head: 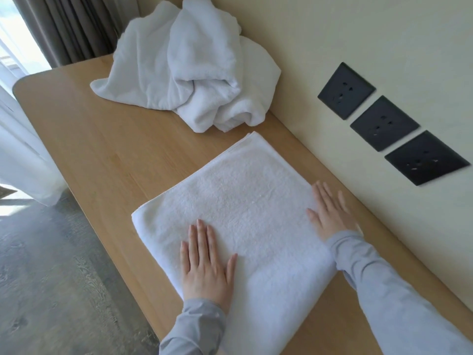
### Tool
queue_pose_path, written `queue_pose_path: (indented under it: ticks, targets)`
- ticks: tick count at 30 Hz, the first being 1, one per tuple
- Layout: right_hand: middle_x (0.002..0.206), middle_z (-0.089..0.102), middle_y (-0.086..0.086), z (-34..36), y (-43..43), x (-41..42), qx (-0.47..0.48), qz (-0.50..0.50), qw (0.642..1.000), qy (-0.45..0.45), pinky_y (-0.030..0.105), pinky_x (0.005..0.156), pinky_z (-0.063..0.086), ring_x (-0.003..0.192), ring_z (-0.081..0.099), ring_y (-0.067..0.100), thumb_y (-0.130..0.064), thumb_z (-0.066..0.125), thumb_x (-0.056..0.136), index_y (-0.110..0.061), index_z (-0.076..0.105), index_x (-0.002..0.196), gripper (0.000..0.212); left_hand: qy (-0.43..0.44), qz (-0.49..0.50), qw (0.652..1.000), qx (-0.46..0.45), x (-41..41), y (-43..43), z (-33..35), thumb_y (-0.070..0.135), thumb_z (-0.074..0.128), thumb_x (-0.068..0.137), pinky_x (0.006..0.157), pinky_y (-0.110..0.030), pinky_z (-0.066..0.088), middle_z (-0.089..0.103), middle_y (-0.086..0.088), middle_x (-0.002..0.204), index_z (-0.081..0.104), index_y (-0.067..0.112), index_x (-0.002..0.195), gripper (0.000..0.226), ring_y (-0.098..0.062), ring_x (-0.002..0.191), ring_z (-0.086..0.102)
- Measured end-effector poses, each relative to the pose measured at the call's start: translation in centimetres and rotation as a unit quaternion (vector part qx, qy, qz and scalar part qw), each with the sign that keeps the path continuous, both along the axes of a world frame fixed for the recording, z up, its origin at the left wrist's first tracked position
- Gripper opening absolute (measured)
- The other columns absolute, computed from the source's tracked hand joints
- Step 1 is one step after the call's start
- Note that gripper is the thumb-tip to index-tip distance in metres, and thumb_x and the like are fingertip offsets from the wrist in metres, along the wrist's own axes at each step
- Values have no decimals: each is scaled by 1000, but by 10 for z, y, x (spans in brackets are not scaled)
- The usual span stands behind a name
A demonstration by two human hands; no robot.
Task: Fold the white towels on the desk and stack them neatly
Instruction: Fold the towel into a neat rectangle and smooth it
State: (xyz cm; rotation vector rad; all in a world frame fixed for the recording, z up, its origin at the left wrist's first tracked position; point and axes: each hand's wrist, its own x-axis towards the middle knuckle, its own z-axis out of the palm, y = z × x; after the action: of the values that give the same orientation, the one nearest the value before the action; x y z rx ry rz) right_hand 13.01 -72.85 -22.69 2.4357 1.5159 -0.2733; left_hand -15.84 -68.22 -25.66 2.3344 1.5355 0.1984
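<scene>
grip: our left hand (204, 267) and right hand (330, 213) lie flat, fingers spread, clamping nothing | pressing the folded towel (238, 213) on the desk (102, 149) by the wall | step: smoothing | next: likely reach for the crumpled pile (189, 70) beyond, which needs spreading out

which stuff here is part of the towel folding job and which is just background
Part of the job:
- folded towel, flat under both palms
- crumpled towel pile, unfolded, farther back
- desk
- left hand, right hand

Just there:
- three black wall sockets
- curtains
- floor
</scene>
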Motion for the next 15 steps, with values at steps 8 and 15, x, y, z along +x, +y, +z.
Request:
queue_pose_path:
  ticks: [8, 15]
  targets:
    - [148, 37, 7, -2, -39, -115, 69, 262, 961, 61, 44, 108, 25, 138, 33, 23, -30, 38, 88, -7, 44, 138, 55, -6, -54, 998, -37, 23, -87, 20, 54, 20, 92, 109, -45, 19, 33, -21, 147, 41, -2, 137, 74, -33, 139, 20]
    - [155, -5, -7, 5, -60, -28, -2, 159, 987, 34, 38, 119, 1, 145, 0, 12, -51, 13, 91, -22, -3, 147, 65, -4, -44, 998, -40, 21, -92, 10, 54, 13, 93, 111, -43, 17, 26, -13, 152, 33, 3, 142, 74, -27, 142, 15]
